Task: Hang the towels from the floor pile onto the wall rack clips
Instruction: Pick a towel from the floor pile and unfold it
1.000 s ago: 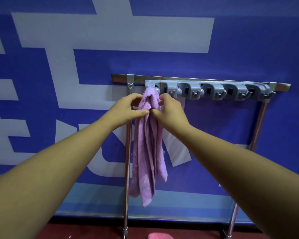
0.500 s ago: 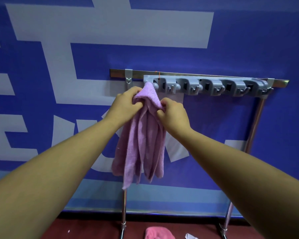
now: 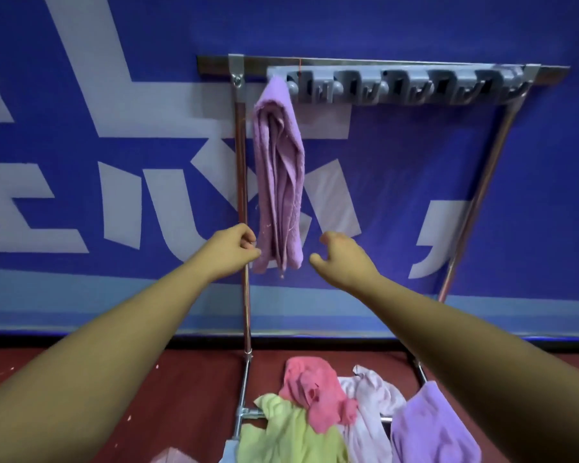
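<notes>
Even, bright light; wide-angle bowing, soft blur at edges

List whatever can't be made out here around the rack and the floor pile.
Head view: the hanging purple towel covers its own clip; grip unseen.
Grey clips: blurred, detail lost.
Green towel and lilac towel: cut off by the bottom edge.
Left hand: pinching the towel's edge or not, unclear.
</notes>
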`<move>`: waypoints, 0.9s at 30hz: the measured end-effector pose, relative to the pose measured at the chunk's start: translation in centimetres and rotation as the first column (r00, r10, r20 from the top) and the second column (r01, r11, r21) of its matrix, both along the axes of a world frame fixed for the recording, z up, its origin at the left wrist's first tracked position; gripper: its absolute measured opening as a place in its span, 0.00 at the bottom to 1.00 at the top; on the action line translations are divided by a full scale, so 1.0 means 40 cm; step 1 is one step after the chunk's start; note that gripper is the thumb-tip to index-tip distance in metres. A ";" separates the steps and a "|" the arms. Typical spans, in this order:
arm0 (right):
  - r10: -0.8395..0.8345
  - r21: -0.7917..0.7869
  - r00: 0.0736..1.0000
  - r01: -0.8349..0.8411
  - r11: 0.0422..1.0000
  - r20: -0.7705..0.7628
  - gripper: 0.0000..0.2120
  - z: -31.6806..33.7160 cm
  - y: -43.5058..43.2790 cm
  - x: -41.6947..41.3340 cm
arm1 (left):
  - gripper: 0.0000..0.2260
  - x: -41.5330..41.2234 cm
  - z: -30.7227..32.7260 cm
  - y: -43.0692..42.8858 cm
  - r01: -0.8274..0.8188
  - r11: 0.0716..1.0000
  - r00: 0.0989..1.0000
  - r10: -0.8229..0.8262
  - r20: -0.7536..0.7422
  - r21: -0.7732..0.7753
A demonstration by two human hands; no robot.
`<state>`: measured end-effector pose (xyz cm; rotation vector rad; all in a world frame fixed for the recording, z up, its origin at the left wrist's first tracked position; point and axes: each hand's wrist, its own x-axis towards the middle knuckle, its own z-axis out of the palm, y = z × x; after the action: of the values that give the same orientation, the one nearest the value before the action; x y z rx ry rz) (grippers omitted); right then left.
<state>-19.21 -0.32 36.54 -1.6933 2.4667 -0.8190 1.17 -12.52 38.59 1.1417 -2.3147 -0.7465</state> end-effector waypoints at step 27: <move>-0.102 0.641 0.936 -0.147 0.753 0.335 0.23 -1.116 0.292 0.074 | 0.08 -0.018 -1.127 0.272 -0.081 0.823 0.851 -0.237 0.469 0.562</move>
<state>-16.24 11.34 -8.10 -1.1825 2.1022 -0.1554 0.43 -1.65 -6.49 1.6852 -2.6795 -1.3703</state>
